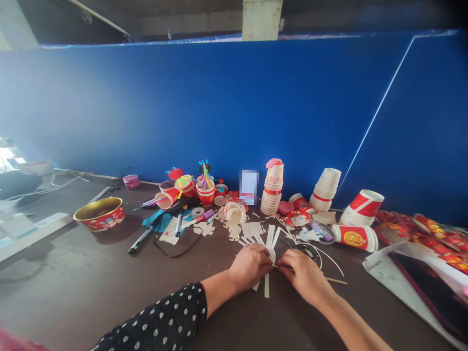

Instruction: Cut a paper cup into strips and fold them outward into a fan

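Observation:
My left hand (250, 265) and my right hand (303, 275) meet at the middle of the dark table (91, 292). Between them, both pinch a bundle of white paper strips (270, 239) that fan out above and below my fingers. The pinched centre is hidden by my fingertips. A thin wooden stick (335, 280) lies beyond my right hand, and a curved white paper strip (331, 258) lies close by. Cut paper scraps and a paper figure (234, 229) lie just past my left hand.
A stack of printed paper cups (272, 189) and craft cups with coloured straws (205, 192) stand along a blue wall (183, 107). A gold-lined red bowl (99, 213), black marker (142, 239), tape roll (198, 212) and red printed paper (427, 234) surround my hands.

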`<state>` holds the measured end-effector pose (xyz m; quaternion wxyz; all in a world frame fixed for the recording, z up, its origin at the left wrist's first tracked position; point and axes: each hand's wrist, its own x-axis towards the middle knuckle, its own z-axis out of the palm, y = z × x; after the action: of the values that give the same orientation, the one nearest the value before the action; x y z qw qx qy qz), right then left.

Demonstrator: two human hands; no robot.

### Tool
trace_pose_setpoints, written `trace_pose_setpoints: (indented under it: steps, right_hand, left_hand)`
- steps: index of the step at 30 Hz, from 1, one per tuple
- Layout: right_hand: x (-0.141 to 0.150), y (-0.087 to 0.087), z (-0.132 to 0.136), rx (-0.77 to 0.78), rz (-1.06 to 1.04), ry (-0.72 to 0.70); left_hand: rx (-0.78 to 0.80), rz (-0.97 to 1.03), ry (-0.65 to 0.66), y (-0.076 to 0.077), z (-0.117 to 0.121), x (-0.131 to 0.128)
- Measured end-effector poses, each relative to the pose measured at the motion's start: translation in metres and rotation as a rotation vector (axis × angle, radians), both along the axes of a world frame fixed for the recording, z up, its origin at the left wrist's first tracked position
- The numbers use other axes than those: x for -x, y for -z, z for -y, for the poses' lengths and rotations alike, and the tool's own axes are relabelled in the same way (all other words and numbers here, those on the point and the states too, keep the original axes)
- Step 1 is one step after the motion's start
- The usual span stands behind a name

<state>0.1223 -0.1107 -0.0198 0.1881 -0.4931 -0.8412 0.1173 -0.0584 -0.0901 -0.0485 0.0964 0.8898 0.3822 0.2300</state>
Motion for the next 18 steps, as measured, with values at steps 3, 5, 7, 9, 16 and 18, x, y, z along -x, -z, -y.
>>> trace_pose_setpoints:
  steps: [3, 5, 7, 9, 16, 18]
  right_hand:
    - [0.003, 0.0, 0.0, -0.015, 0.005, -0.013]
    - [0.004, 0.0, 0.0, -0.027, 0.029, -0.009]
    - [0.004, 0.0, 0.0, -0.041, 0.063, 0.004]
    - [0.003, 0.0, 0.0, -0.049, 0.088, 0.017]
    - [-0.006, -0.002, 0.0, -0.055, 0.155, 0.064]
    - [-0.009, -0.003, 0.001, -0.063, 0.174, 0.079]
  left_hand:
    - [-0.001, 0.001, -0.017, -0.002, 0.002, -0.001]
    - [0.001, -0.003, -0.022, -0.004, 0.003, -0.002]
    - [0.001, -0.007, -0.032, -0.004, 0.003, -0.003]
    - [0.001, -0.015, -0.043, -0.004, 0.003, -0.003]
    - [-0.018, -0.063, -0.088, -0.004, 0.004, -0.007]
    - [-0.02, -0.085, -0.101, -0.006, 0.005, -0.009]
